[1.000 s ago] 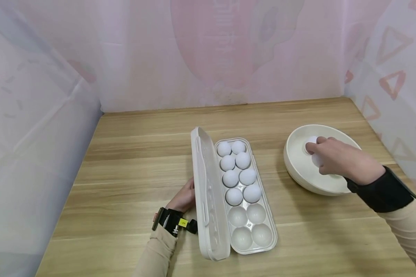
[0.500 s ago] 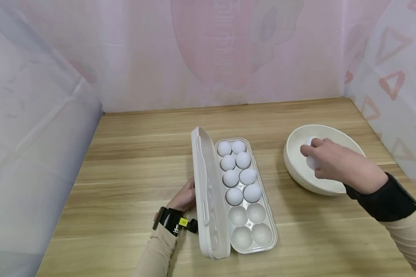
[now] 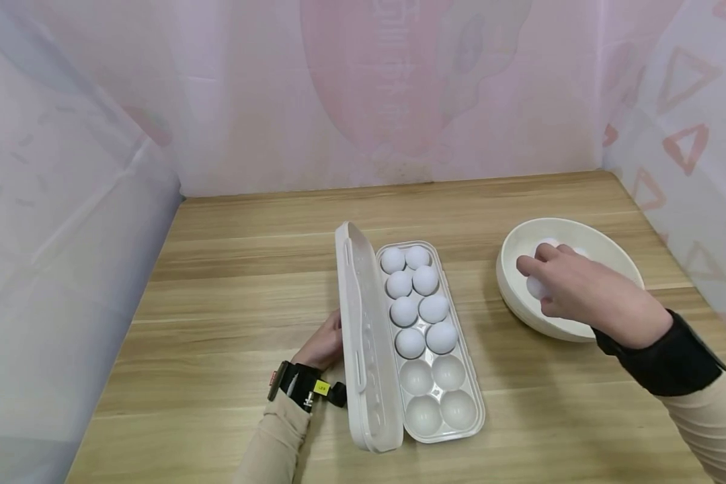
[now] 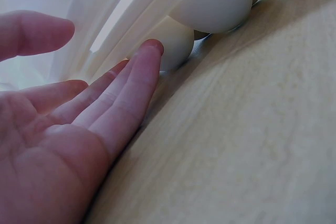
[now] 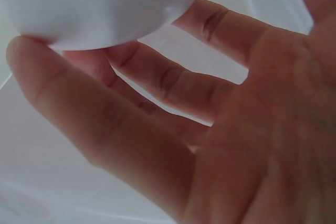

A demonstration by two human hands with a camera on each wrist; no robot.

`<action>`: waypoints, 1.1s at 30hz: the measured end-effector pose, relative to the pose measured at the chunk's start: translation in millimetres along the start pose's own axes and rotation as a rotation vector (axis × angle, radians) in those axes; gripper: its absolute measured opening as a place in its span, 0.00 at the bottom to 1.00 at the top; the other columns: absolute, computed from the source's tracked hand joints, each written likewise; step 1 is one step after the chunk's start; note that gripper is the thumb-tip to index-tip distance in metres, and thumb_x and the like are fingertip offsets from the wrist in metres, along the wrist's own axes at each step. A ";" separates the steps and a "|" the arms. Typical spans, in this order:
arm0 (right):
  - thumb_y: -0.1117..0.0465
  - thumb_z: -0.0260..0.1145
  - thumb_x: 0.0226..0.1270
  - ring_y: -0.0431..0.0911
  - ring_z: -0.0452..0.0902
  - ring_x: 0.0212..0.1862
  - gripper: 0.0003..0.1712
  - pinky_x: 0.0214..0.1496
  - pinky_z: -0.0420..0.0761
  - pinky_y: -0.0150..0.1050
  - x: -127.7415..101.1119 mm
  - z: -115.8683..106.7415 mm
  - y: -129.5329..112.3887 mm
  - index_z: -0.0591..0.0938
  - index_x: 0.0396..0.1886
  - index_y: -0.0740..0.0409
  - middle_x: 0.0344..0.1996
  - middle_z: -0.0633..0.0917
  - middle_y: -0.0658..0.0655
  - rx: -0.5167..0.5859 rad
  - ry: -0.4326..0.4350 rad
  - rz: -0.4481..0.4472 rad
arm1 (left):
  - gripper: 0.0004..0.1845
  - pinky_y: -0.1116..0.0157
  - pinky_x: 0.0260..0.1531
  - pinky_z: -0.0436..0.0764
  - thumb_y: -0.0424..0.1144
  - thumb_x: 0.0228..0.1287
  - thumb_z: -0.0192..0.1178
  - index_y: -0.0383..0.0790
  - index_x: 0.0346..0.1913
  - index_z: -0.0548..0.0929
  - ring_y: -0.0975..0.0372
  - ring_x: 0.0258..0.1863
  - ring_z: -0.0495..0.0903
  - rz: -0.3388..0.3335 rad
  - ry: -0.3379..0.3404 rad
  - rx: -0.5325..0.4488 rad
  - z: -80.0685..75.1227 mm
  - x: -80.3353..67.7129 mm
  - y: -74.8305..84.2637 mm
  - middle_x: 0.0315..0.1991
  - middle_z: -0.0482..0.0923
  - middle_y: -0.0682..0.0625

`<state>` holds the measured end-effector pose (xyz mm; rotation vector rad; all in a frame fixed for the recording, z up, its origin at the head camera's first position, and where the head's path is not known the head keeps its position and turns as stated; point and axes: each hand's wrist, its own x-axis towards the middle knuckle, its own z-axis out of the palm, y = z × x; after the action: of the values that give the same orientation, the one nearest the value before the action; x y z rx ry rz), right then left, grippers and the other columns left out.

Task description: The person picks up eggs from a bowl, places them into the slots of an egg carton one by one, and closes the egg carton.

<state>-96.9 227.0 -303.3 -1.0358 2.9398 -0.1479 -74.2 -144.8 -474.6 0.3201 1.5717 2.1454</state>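
In the head view my right hand (image 3: 593,289) pinches a white egg (image 3: 536,288) between thumb and fingers, over the left part of a cream bowl (image 3: 511,296). The right wrist view shows this egg (image 5: 100,9) at the fingertips, its top cut off. At least one more egg (image 3: 547,243) shows in the bowl, partly hidden by the hand. My left hand (image 3: 320,344) is behind the raised lid (image 3: 372,363) of an egg box (image 3: 423,415). In the left wrist view its fingers (image 4: 126,93) reach out nearly straight against the lid, thumb apart.
Several white eggs (image 3: 404,312) fill the far cups of the egg box; the nearer cups hold none. The wooden table (image 3: 230,282) is bounded by a printed curtain (image 3: 248,121) behind and at both sides.
My right hand has shifted left and slightly nearer within the bowl's area, carrying the egg toward the bowl's left rim. The left hand and the egg box stay where they were.
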 end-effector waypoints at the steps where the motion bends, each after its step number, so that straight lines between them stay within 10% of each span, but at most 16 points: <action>1: 0.75 0.67 0.33 0.53 0.64 0.26 0.22 0.26 0.68 0.41 -0.1 0.4 -1.0 0.70 0.29 0.55 0.25 0.69 0.53 0.000 0.006 -0.006 | 0.20 0.66 0.51 0.71 0.33 0.72 0.51 0.30 0.62 0.66 0.62 0.50 0.69 0.001 0.001 0.001 0.2 -0.1 0.2 0.48 0.71 0.51; 33: 0.75 0.68 0.36 0.52 0.67 0.28 0.23 0.28 0.69 0.41 6.8 5.3 -23.9 0.72 0.34 0.58 0.27 0.70 0.53 0.039 0.117 -0.092 | 0.16 0.66 0.49 0.73 0.26 0.68 0.47 0.35 0.58 0.69 0.62 0.46 0.72 -0.002 -0.006 0.013 0.6 -0.4 1.7 0.44 0.73 0.51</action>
<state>-87.1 203.8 -306.1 -1.1967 2.9794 -0.2755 -74.0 -144.9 -472.8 0.3288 1.5827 2.1316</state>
